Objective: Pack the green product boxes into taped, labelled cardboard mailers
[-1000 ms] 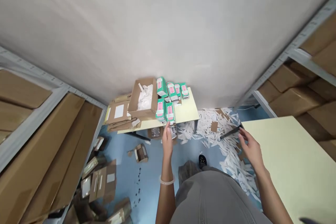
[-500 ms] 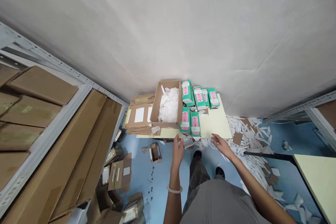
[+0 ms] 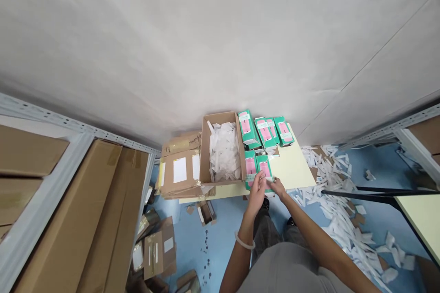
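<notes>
My left hand (image 3: 257, 191) is over the near edge of the front green-and-pink boxes, its fingers close together and partly curled. Close by on the right, my right hand (image 3: 277, 187) has its fingers bent inward against the lower right of the front right box (image 3: 264, 165). Whether anything lies between the fingers is too small to make out. The front left box (image 3: 250, 164) stands beside it, partly covered by my left hand. Behind them are several more green-and-pink boxes, among them one at the back left (image 3: 248, 128) and one at the right (image 3: 283, 131).
An open carton (image 3: 205, 155) of white paper packets stands left of the green boxes. Flattened cardboard (image 3: 178, 171) lies farther left on the pale table (image 3: 295, 165). White scraps (image 3: 337, 192) litter the floor at right. Shelving with cartons (image 3: 99, 201) stands at left.
Both hands have come together over the near edge of the front boxes; the right hand moved left, the left hand moved right. The camera view has shifted slightly.
</notes>
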Motion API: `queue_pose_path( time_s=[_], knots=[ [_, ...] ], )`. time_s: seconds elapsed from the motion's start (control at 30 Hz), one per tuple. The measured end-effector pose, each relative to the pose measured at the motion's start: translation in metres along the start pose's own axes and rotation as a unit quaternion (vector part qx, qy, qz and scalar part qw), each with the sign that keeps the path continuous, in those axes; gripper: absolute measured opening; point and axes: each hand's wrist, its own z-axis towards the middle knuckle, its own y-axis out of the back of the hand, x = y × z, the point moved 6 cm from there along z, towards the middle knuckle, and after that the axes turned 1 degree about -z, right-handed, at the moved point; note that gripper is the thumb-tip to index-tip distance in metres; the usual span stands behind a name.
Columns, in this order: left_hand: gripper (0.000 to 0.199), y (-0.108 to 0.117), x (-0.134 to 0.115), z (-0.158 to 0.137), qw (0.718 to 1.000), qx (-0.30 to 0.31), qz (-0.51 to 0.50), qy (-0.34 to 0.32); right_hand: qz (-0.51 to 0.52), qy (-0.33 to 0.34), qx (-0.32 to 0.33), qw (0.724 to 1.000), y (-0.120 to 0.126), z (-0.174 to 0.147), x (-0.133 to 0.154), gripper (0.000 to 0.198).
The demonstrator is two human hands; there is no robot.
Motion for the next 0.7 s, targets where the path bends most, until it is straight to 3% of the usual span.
queue_pose_path(
  time_s=[0.2, 0.4, 0.6, 0.7],
  knots=[
    [0.051, 0.01, 0.001, 0.017, 1.0, -0.008, 0.017, 0.017, 0.055, -0.021, 0.033, 0.998, -0.004, 0.003, -0.004, 0.038],
    [0.051, -0.001, 0.013, 0.024, 0.999, 0.012, 0.036, 0.035, 0.126, -0.03, 0.059, 0.99, 0.001, -0.01, -0.008, 0.038],
    [0.06, -0.01, 0.019, 0.027, 0.997, 0.013, 0.06, 0.038, 0.204, -0.024, 0.047, 0.978, 0.038, -0.044, -0.01, 0.045],
    [0.064, -0.028, 0.017, 0.029, 0.996, 0.042, 0.063, 0.037, 0.248, 0.0, 0.014, 0.969, 0.068, -0.065, -0.001, 0.048]
  ],
)
